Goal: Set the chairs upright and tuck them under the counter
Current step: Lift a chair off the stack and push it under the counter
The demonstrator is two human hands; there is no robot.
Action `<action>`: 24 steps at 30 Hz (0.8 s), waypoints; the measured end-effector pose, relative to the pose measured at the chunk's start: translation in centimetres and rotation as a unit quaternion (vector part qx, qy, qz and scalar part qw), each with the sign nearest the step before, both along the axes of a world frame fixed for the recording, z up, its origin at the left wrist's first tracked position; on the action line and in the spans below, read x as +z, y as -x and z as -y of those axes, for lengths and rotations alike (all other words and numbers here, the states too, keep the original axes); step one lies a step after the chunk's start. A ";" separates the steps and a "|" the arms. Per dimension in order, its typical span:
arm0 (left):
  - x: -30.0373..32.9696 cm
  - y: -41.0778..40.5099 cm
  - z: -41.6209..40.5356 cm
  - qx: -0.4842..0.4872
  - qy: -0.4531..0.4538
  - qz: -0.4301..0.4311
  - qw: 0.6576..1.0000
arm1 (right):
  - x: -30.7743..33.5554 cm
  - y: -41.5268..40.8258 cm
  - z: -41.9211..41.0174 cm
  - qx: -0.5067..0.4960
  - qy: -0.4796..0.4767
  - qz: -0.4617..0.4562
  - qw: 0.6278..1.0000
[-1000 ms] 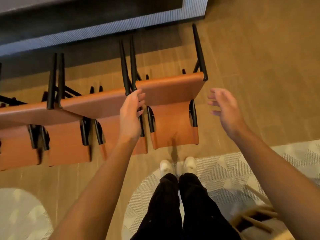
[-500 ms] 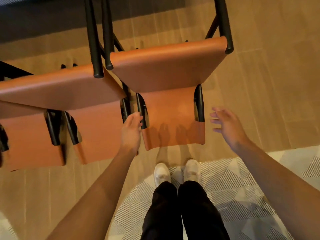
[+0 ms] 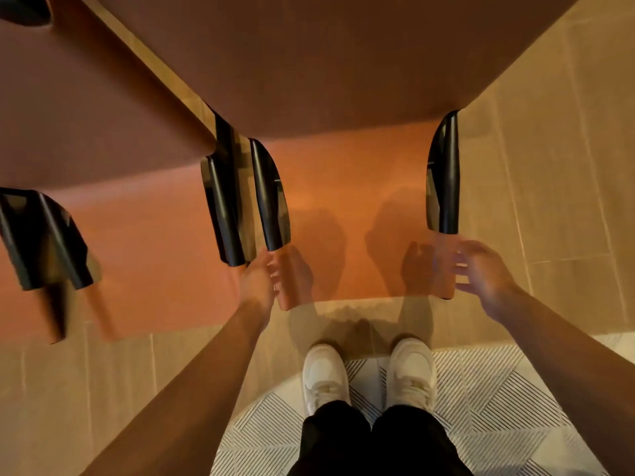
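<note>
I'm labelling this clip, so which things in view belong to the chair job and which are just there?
Part of the job:
- right-hand chair, lying tipped over
- neighbouring chair to its left, also tipped
- left hand at the right-hand chair's backrest edge
- right hand at the opposite edge

Just there:
- patterned rug
- white shoes
- floor

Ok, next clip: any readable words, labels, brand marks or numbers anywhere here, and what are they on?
None to read.
Chairs: plain orange backs and seats, black frames, no label showing.
Shoes: white, no legible mark.
Rug: line pattern only, no text.
Floor: bare tiles.
Left hand and right hand: motion-blurred, nothing written on them.
</note>
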State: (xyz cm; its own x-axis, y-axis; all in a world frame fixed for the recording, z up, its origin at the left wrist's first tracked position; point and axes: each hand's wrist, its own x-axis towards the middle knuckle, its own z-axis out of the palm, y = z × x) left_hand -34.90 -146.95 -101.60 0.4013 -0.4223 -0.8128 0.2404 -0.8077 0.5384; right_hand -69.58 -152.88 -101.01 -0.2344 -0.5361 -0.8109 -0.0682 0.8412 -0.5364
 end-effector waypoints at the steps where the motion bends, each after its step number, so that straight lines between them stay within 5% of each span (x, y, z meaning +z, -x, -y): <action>1: -1.5 -0.5 0.0 -0.002 0.000 0.010 1.000 | -1.3 0.3 0.3 -0.011 0.009 -0.007 1.000; 7: -7.5 -2.5 0.3 -0.010 -0.021 0.075 0.997 | -7.6 2.8 2.3 0.038 0.013 -0.176 0.984; 24: -13.1 -4.3 1.2 -0.013 -0.056 -0.008 0.998 | -13.3 3.6 2.6 0.039 -0.004 -0.061 0.997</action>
State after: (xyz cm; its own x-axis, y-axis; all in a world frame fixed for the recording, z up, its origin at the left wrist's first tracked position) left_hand -30.57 -148.17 -114.73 0.3782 -0.3379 -0.8619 0.2267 -0.8689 0.4401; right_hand -73.18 -155.52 -114.28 -0.2897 -0.5507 -0.7828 -0.1989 0.8347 -0.5136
